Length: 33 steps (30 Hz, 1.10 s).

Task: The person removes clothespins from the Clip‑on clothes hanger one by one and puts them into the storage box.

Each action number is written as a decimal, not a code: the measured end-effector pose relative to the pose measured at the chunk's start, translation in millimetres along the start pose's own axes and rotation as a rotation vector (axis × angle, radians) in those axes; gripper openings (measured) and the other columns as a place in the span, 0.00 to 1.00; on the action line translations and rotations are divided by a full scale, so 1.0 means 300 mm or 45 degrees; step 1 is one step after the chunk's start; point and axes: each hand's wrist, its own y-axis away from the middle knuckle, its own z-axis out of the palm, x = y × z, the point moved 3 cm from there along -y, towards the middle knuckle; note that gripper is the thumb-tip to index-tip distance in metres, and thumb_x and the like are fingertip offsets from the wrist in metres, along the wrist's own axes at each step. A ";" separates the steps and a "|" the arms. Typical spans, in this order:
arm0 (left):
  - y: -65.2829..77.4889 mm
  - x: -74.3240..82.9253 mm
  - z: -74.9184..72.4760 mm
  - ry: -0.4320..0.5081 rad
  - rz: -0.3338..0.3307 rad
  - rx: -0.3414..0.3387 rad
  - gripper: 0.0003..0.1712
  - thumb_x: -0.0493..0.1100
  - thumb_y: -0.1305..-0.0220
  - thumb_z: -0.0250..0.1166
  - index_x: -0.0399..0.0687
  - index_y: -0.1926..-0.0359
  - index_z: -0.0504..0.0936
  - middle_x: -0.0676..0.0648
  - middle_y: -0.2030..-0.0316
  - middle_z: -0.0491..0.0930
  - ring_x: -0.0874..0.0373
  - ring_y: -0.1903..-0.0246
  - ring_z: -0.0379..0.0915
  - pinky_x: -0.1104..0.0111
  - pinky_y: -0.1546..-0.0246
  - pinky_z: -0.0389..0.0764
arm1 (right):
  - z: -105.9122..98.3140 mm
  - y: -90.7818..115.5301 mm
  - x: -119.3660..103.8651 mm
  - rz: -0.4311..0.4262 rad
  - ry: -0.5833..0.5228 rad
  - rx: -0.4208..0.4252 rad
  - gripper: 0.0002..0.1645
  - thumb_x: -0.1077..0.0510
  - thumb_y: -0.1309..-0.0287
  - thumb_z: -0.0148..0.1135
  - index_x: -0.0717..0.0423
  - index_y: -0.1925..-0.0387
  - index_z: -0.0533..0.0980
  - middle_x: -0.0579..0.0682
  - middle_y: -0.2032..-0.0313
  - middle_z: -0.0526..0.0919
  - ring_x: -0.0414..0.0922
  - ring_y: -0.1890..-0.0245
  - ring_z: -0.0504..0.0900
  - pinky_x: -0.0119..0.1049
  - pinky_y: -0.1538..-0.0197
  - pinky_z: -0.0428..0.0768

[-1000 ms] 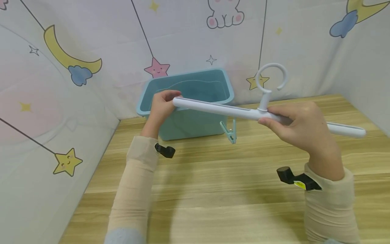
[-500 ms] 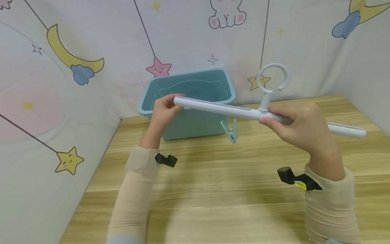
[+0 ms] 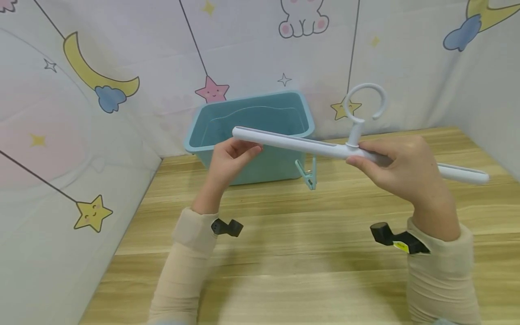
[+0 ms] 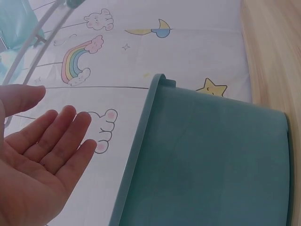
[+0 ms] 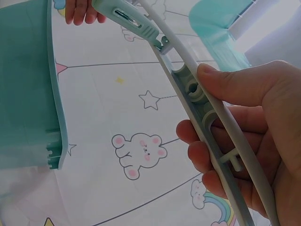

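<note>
My right hand (image 3: 406,167) grips a white clothes hanger (image 3: 292,143) by its bar, just right of the round hook. The bar is held in the air and slopes down to the right. A mint-green clip (image 3: 309,174) hangs beneath the bar; the right wrist view shows this clip (image 5: 127,19) attached to the bar's underside, beyond the thumb. Below the bar's left part is my left hand (image 3: 229,164). In the left wrist view the left hand (image 4: 47,160) has its fingers extended, thumb apart, and holds nothing.
A teal plastic bin (image 3: 260,169) stands on the wooden table (image 3: 292,253) against the back wall, behind the hanger's left half. A patterned cloth (image 3: 162,54) covers the walls at the back and sides.
My left hand has come away from the bar's left end, moving right, down and nearer to me beneath the bar. The right hand and hanger have hardly moved.
</note>
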 end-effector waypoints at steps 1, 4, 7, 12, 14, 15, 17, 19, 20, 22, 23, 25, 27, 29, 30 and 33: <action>0.004 0.002 0.003 0.012 0.014 -0.007 0.11 0.29 0.38 0.63 0.24 0.55 0.79 0.59 0.67 0.83 0.66 0.62 0.80 0.68 0.53 0.80 | 0.000 0.000 0.000 0.001 0.002 0.001 0.35 0.30 0.42 0.57 0.58 0.74 0.86 0.46 0.82 0.83 0.26 0.81 0.71 0.19 0.72 0.67; 0.015 0.009 0.012 0.043 0.042 -0.022 0.10 0.28 0.38 0.62 0.23 0.56 0.78 0.57 0.67 0.84 0.66 0.63 0.81 0.68 0.54 0.80 | 0.002 0.001 0.000 0.003 0.003 0.002 0.34 0.30 0.42 0.57 0.57 0.74 0.86 0.44 0.83 0.82 0.26 0.81 0.70 0.19 0.72 0.67; 0.025 0.016 0.023 0.043 0.058 -0.032 0.10 0.28 0.38 0.62 0.23 0.57 0.78 0.48 0.65 0.85 0.66 0.62 0.81 0.68 0.53 0.80 | 0.001 0.002 0.000 0.004 0.009 0.003 0.34 0.30 0.42 0.57 0.57 0.74 0.85 0.44 0.83 0.81 0.26 0.82 0.69 0.19 0.73 0.66; 0.040 0.024 0.041 0.064 0.061 -0.044 0.11 0.27 0.38 0.61 0.23 0.55 0.78 0.33 0.61 0.83 0.66 0.61 0.81 0.66 0.52 0.80 | 0.000 0.002 -0.002 0.006 0.013 0.007 0.35 0.30 0.42 0.57 0.57 0.74 0.85 0.44 0.83 0.81 0.27 0.82 0.69 0.19 0.73 0.66; 0.046 0.025 0.047 0.079 0.061 -0.045 0.11 0.27 0.38 0.61 0.23 0.55 0.78 0.32 0.60 0.82 0.65 0.61 0.81 0.65 0.51 0.80 | 0.000 0.001 -0.002 0.002 0.014 0.008 0.35 0.30 0.42 0.57 0.57 0.74 0.85 0.44 0.83 0.81 0.27 0.82 0.69 0.19 0.73 0.66; 0.049 0.025 0.051 0.083 0.060 -0.044 0.12 0.27 0.38 0.61 0.23 0.54 0.77 0.31 0.60 0.82 0.66 0.61 0.81 0.65 0.51 0.80 | 0.000 0.001 -0.002 0.000 0.012 0.007 0.34 0.30 0.42 0.57 0.57 0.74 0.85 0.44 0.83 0.81 0.27 0.82 0.69 0.20 0.73 0.66; 0.054 0.025 0.058 0.090 0.059 -0.043 0.13 0.26 0.38 0.61 0.23 0.53 0.77 0.31 0.60 0.82 0.66 0.61 0.81 0.65 0.51 0.80 | 0.000 0.000 -0.002 -0.004 0.010 0.006 0.34 0.30 0.42 0.57 0.57 0.74 0.85 0.44 0.83 0.81 0.27 0.82 0.69 0.20 0.73 0.66; 0.060 0.024 0.066 0.100 0.054 -0.046 0.13 0.27 0.38 0.61 0.23 0.53 0.77 0.31 0.60 0.82 0.66 0.61 0.81 0.65 0.51 0.80 | 0.000 0.000 -0.002 -0.006 0.010 0.005 0.35 0.30 0.42 0.57 0.58 0.74 0.85 0.44 0.83 0.81 0.27 0.82 0.69 0.19 0.73 0.66; 0.063 0.024 0.071 0.110 0.053 -0.048 0.13 0.27 0.38 0.61 0.22 0.52 0.77 0.31 0.60 0.82 0.66 0.61 0.81 0.65 0.51 0.80 | -0.001 0.000 -0.002 -0.006 0.009 0.004 0.35 0.30 0.42 0.57 0.58 0.74 0.85 0.44 0.83 0.81 0.27 0.82 0.69 0.19 0.73 0.66; 0.068 0.024 0.081 0.133 0.053 -0.058 0.14 0.26 0.38 0.61 0.22 0.52 0.77 0.31 0.60 0.82 0.65 0.61 0.81 0.64 0.51 0.80 | 0.000 0.000 -0.001 -0.005 0.006 0.003 0.35 0.30 0.42 0.57 0.58 0.74 0.85 0.44 0.83 0.81 0.27 0.82 0.69 0.19 0.73 0.66; 0.070 0.023 0.086 0.145 0.054 -0.063 0.14 0.26 0.38 0.60 0.22 0.52 0.77 0.32 0.60 0.82 0.64 0.60 0.81 0.64 0.51 0.80 | 0.001 0.001 -0.001 -0.004 0.004 0.003 0.35 0.30 0.42 0.57 0.58 0.74 0.85 0.44 0.83 0.81 0.26 0.82 0.69 0.19 0.73 0.66; 0.074 0.023 0.096 0.171 0.063 -0.074 0.14 0.26 0.38 0.60 0.21 0.52 0.76 0.32 0.60 0.82 0.63 0.60 0.81 0.63 0.51 0.80 | 0.001 0.000 -0.001 -0.003 0.000 0.003 0.34 0.30 0.42 0.57 0.57 0.74 0.85 0.44 0.83 0.81 0.26 0.82 0.69 0.19 0.73 0.66; 0.078 0.024 0.105 0.187 0.070 -0.085 0.14 0.26 0.38 0.60 0.22 0.52 0.76 0.33 0.60 0.82 0.62 0.60 0.81 0.62 0.51 0.80 | 0.000 -0.002 -0.001 -0.004 -0.002 0.004 0.34 0.30 0.42 0.57 0.57 0.74 0.85 0.43 0.83 0.81 0.26 0.81 0.69 0.19 0.73 0.66; 0.081 0.026 0.115 0.196 0.076 -0.089 0.14 0.27 0.37 0.60 0.22 0.52 0.76 0.33 0.60 0.83 0.62 0.60 0.81 0.62 0.51 0.80 | 0.000 -0.003 -0.002 -0.006 -0.002 0.006 0.34 0.30 0.42 0.57 0.56 0.75 0.85 0.43 0.83 0.81 0.26 0.81 0.69 0.19 0.73 0.66; 0.083 0.027 0.120 0.201 0.077 -0.089 0.14 0.28 0.37 0.60 0.22 0.52 0.76 0.33 0.60 0.83 0.62 0.60 0.81 0.62 0.51 0.80 | 0.000 -0.004 -0.003 -0.008 -0.001 0.006 0.34 0.30 0.42 0.57 0.56 0.75 0.85 0.43 0.83 0.80 0.26 0.81 0.68 0.19 0.73 0.66; 0.086 0.027 0.135 0.220 0.077 -0.087 0.14 0.28 0.37 0.60 0.23 0.52 0.76 0.34 0.60 0.83 0.61 0.60 0.81 0.62 0.51 0.80 | 0.000 -0.005 -0.003 -0.012 -0.001 0.006 0.33 0.31 0.42 0.58 0.56 0.75 0.85 0.43 0.83 0.80 0.27 0.81 0.68 0.20 0.73 0.66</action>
